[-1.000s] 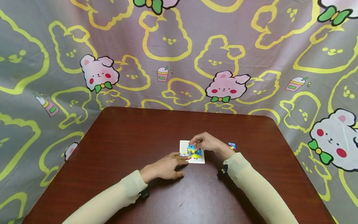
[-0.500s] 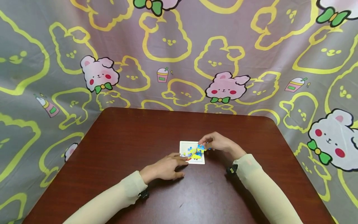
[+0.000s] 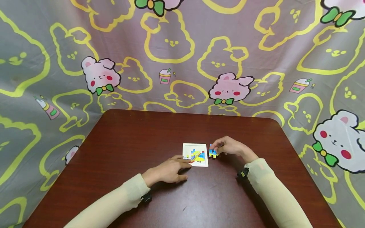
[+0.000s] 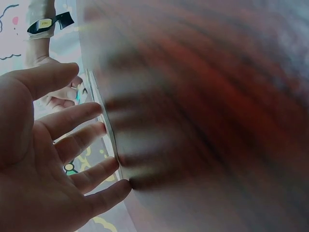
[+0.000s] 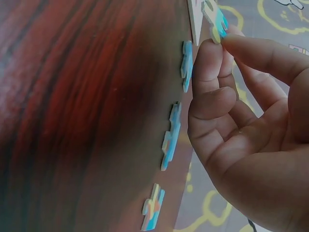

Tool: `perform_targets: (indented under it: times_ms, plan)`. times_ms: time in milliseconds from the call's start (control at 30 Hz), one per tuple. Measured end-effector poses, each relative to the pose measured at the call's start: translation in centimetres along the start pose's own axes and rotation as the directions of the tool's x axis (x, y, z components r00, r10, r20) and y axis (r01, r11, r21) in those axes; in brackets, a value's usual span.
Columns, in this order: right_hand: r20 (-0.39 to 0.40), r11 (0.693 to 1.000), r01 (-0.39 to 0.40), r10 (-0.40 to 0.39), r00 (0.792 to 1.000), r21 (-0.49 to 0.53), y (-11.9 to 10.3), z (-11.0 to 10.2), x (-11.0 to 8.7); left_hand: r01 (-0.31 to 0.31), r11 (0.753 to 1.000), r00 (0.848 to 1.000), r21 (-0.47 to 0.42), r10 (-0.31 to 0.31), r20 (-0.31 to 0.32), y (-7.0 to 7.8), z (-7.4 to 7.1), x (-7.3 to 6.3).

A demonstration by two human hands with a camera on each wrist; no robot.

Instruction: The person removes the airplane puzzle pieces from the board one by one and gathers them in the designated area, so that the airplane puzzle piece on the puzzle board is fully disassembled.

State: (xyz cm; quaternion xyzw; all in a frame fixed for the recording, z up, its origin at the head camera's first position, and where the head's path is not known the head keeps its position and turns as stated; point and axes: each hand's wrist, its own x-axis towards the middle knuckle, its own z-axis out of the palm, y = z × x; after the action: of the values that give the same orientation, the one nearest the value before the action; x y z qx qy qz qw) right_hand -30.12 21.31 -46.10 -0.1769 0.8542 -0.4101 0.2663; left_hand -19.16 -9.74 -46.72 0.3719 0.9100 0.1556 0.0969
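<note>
Head view has a flat, blue-and-yellow jigsaw piece [image 3: 212, 152] just beside the right edge of a white square puzzle board [image 3: 199, 146], pinched in the fingers of the right hand [image 3: 229, 147], while the left hand [image 3: 170, 169], fingers spread and gripping nothing, touches the board's near left edge. Piece-fitting seems in hand; with the board part-filled and loose, thin blue-tinted pieces [image 5: 171, 137] on the reddish-brown, wood-grained table [image 3: 142, 136], the next move probably calls for matching this piece's tabs to a gap.

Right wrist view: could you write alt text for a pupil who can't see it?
A right hand pinches a yellow-and-blue puzzle piece at the top of the picture. Three more pieces lie in a row on a dark reddish table. Behind the hand hangs a grey cloth with yellow outlines.
</note>
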Motion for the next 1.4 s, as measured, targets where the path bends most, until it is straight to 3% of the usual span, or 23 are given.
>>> perform_targets:
  times_ms: [367,633,1133,1400]
  plan:
    - [0.022,1.000,0.016,-0.015,1.000,-0.018,0.9,0.2,-0.3,0.005,1.000,1.000,-0.004,-0.005,0.005,0.0,0.0,0.0]
    - [0.024,0.996,0.081,-0.081,0.996,-0.021,1.1,0.6,-0.2,0.006,1.000,1.000,-0.005,-0.006,0.005,0.0,0.0,0.0]
    - [0.006,0.997,0.073,-0.073,0.997,-0.035,0.8,0.5,0.1,0.014,1.000,1.000,0.002,-0.014,0.016,0.0,-0.1,-0.1]
    - [-0.004,0.997,0.041,-0.042,0.999,-0.068,-0.4,1.1,0.5,0.013,1.000,1.000,0.004,-0.013,0.010,-0.1,0.1,-0.1]
